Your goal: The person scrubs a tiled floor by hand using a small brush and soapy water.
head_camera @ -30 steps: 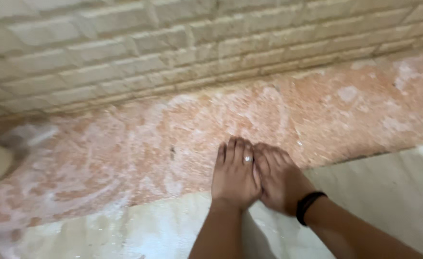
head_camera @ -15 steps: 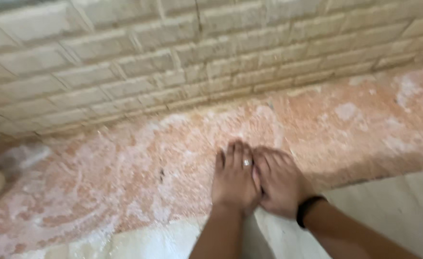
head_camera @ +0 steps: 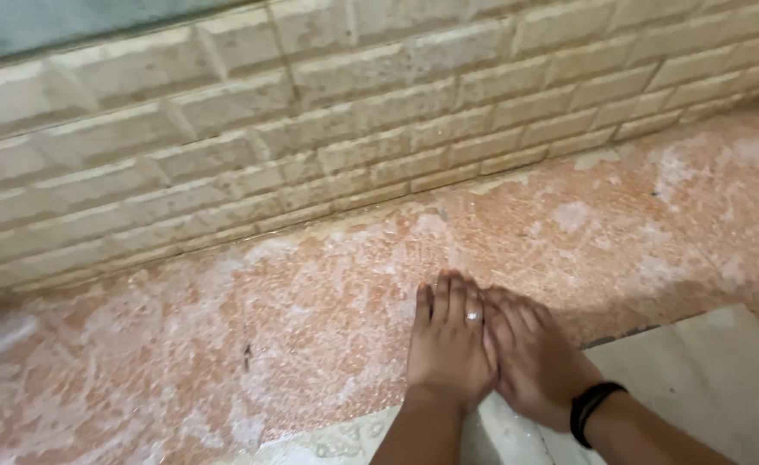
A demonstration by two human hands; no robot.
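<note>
My left hand lies flat, palm down, on a pinkish speckled stone surface smeared with white streaks. It wears a ring. My right hand, with a black band at the wrist, lies flat right beside it, and their inner edges touch. The fingers of both hands point toward the wall. Nothing shows under or between them.
A wall of pale brick-shaped tiles rises along the far edge of the surface. A paler, lighter slab begins at the lower right, next to my right wrist. A small dark speck sits on the stone to the left.
Both hands, still pressed together, have slid to the right across the stone, away from the dark speck. The view has tilted up, showing more wall.
</note>
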